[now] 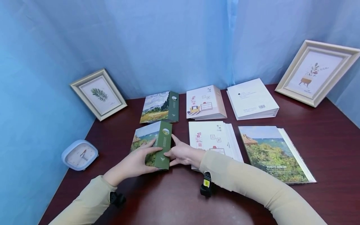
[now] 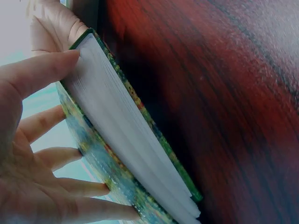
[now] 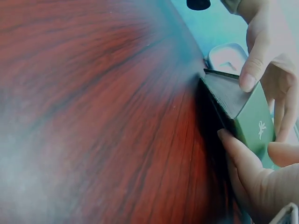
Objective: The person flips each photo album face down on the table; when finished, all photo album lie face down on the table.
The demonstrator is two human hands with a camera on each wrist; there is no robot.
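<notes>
A thick photo album with a green spine and a painted seaside cover is between both hands at the front left. My left hand holds it from the left, its fingers spread over the cover. In the left wrist view the thumb lies at the end of the white pages. From the spine side my right hand grips the album, with fingers under the lower edge and the thumb against the green spine. The album's spine side is tilted up, and a dark gap shows under it in the right wrist view.
Behind lie a landscape album, a pink-spined album and a white album. To the right are a white illustrated album and another seaside album. A clock and two picture frames stand at the sides.
</notes>
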